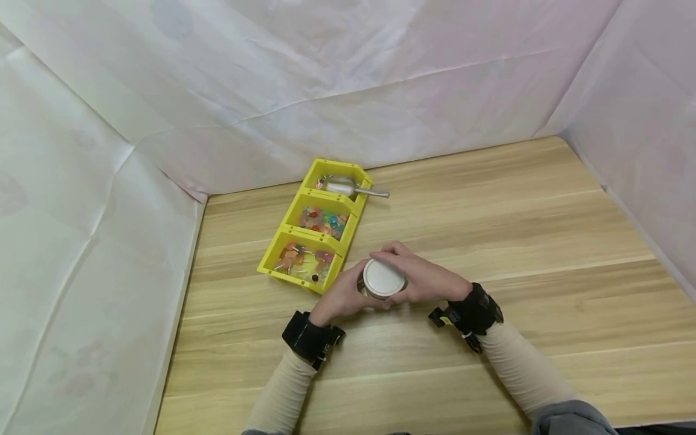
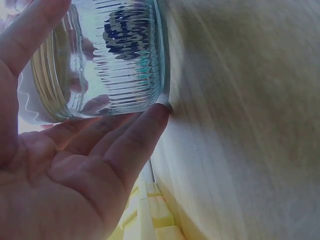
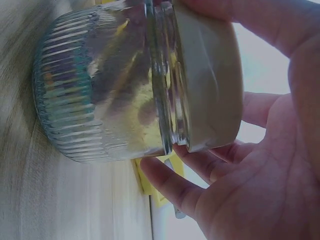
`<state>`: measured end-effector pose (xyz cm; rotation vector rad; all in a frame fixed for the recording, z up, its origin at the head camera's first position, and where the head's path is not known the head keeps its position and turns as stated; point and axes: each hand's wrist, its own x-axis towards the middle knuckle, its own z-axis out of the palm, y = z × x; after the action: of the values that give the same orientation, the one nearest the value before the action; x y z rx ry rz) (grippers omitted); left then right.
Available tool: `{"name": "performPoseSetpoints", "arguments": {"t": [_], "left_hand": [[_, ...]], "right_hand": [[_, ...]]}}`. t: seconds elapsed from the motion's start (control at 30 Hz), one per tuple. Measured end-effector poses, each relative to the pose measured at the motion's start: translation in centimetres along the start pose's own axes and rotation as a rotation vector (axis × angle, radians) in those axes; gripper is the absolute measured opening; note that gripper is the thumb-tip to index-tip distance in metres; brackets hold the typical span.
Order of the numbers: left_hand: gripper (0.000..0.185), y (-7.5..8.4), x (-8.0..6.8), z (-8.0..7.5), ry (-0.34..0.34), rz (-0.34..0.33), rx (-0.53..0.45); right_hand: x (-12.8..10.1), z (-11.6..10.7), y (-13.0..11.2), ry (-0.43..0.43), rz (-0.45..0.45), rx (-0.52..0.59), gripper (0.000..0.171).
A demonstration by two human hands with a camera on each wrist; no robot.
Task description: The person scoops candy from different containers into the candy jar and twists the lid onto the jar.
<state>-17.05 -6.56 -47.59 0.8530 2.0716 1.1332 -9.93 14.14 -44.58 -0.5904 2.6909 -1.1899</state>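
No brand, label or readable writing shows on anything, so on to the stuff itself, biggest first. The wooden table (image 1: 489,241) runs under everything, with white sheeting (image 1: 81,241) hung around its far and side edges.

Taking the yellow three-compartment tray (image 1: 274,258) as the landmark: it sits at a slant near the table's far left corner. Its far compartment holds a metal scoop (image 1: 348,188) whose handle pokes out over the tray's right wall. The middle compartment is full of small colourful wrapped candies (image 1: 323,222). The near compartment has lollipops (image 1: 301,258) on pale sticks, though it's too small to make out much more.

Just right of the tray's near corner stands a ribbed glass jar (image 3: 95,95), upright on the table, with a plain white lid (image 1: 383,278) sitting on its mouth. Through the glass in the wrist views the jar looks like it has nothing in it, just reflections and the yellow of the tray behind.

The left hand (image 1: 344,296) wraps around the jar's left side, thumb up one side of the glass and fingers (image 2: 125,145) reaching along the ribbed wall down to the table. The right hand (image 1: 429,279) is curled over the top from the right, thumb and fingers gripping the rim of the lid.
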Motion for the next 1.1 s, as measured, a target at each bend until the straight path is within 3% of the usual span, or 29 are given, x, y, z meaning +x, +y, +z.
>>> {"name": "performPoseSetpoints", "arguments": {"t": [0.53, 0.87, 1.1], "left_hand": [[0.098, 0.2, 0.0, -0.1, 0.0, -0.038, 0.037], [0.095, -0.1, 0.0, 0.0, 0.005, -0.036, 0.017], [0.091, -0.1, -0.2, 0.1, 0.005, -0.018, -0.013]], "right_hand": [[0.0, -0.1, -0.2, 0.026, 0.001, -0.042, 0.09], [-0.4, -0.9, -0.3, 0.005, 0.079, -0.129, 0.087], [-0.6, -0.8, -0.2, 0.037, 0.067, -0.077, 0.092]]}}
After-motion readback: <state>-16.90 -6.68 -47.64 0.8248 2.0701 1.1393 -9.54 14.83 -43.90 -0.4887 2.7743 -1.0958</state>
